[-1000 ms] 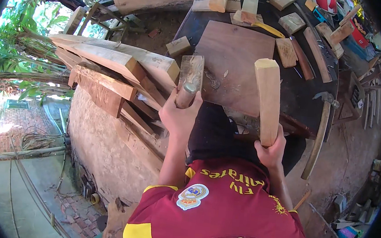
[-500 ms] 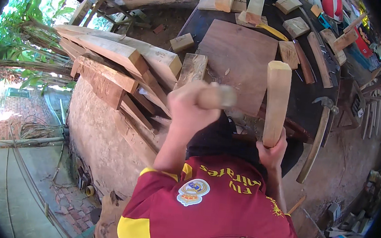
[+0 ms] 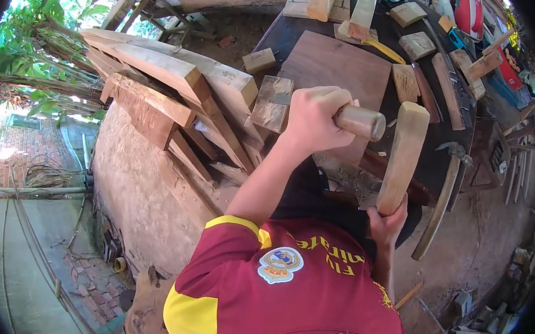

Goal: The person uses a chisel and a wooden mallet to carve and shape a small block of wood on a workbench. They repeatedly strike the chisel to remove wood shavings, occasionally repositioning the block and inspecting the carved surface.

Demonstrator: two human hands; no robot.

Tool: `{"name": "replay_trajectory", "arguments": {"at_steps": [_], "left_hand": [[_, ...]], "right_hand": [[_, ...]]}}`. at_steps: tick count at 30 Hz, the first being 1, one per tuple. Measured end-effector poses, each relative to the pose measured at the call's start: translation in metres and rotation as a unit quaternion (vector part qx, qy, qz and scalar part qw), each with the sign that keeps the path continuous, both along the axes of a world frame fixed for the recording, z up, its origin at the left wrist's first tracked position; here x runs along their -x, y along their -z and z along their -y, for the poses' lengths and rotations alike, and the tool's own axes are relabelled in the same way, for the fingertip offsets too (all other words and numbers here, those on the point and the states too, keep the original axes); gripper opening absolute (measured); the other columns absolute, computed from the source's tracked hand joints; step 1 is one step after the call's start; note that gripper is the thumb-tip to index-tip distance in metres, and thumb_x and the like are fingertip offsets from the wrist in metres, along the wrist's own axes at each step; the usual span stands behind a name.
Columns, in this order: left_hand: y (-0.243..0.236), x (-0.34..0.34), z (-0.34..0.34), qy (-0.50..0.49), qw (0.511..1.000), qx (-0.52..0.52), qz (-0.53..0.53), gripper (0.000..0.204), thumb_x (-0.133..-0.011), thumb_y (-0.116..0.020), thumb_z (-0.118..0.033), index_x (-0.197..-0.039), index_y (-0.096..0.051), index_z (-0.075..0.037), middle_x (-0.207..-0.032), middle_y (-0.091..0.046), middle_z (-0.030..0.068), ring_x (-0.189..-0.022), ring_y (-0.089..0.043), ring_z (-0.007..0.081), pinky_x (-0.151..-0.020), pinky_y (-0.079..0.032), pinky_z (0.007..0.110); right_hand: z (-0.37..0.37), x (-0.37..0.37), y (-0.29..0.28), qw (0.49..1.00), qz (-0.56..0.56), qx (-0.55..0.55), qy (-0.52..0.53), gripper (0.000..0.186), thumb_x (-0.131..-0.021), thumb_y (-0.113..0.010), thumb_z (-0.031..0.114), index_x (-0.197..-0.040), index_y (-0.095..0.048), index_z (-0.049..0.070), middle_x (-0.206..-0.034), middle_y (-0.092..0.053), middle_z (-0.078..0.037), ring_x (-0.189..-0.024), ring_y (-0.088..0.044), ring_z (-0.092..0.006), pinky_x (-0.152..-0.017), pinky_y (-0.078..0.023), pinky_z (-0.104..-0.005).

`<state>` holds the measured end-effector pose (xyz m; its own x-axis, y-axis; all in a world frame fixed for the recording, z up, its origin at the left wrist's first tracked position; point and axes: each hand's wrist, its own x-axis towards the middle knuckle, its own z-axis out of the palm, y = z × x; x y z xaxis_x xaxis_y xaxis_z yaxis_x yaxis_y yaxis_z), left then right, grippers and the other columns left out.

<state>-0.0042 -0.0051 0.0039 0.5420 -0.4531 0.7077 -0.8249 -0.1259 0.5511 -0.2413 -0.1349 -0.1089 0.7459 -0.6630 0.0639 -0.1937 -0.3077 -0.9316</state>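
My left hand (image 3: 317,119) is closed around a tool by its round wooden handle (image 3: 362,122). The handle's flat butt end points right; the tool's far end is hidden by my fist. Just left of the fist, a short wood block (image 3: 271,107) bears a greyish patch, and I cannot tell whether that belongs to the tool. My right hand (image 3: 388,223) grips the lower end of a thick squared wooden club (image 3: 403,156). It stands up from the hand, leaning slightly right, its top a little right of the handle's butt and apart from it in view.
Ahead is a dark table (image 3: 382,21) carrying a brown board (image 3: 334,64), wood offcuts, a yellow-handled tool (image 3: 383,47) and a brown curved piece (image 3: 428,95). A hammer (image 3: 443,195) hangs over its right edge. Long timbers (image 3: 161,72) are stacked at the left.
My left hand has moved right and slightly away from me with the handle, which now shows sharply. The club has tipped to the right, and its top sits lower in view.
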Motion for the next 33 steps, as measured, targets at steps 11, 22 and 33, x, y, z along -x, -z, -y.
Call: {"name": "replay_trajectory", "arguments": {"at_steps": [11,22,33], "left_hand": [[0.002,-0.006,0.002,-0.030,0.999,0.026,-0.016,0.020,-0.055,-0.072,-0.010,-0.064,-0.056,-0.003,-0.058,-0.052,0.0124,-0.050,-0.053,0.0288,-0.050,-0.042,0.031],[-0.001,-0.006,-0.001,-0.043,0.998,-0.004,-0.035,0.022,-0.051,-0.070,-0.013,-0.065,-0.055,-0.005,-0.060,-0.054,0.0121,-0.055,-0.057,0.0308,-0.052,-0.045,0.035],[0.012,-0.011,0.013,-0.084,0.995,-0.056,-0.007,0.023,-0.053,-0.070,-0.020,-0.065,-0.056,-0.008,-0.062,-0.057,0.0112,-0.060,-0.060,0.0323,-0.054,-0.047,0.039]], "right_hand": [[0.009,-0.006,-0.014,0.999,0.006,0.032,-0.027,0.062,-0.064,-0.067,0.006,-0.122,-0.050,-0.001,-0.102,-0.062,-0.014,-0.097,-0.061,-0.0227,-0.088,-0.047,-0.0352],[0.051,-0.025,-0.096,0.905,0.327,0.105,0.253,0.052,-0.080,-0.072,-0.001,-0.126,-0.048,-0.006,-0.117,-0.060,-0.018,-0.103,-0.060,-0.0246,-0.094,-0.048,-0.0382],[0.027,-0.038,-0.084,0.940,0.051,0.334,0.045,0.084,-0.070,-0.060,-0.008,-0.147,-0.029,-0.002,-0.130,-0.053,-0.022,-0.115,-0.055,-0.0343,-0.105,-0.040,-0.0409]]}}
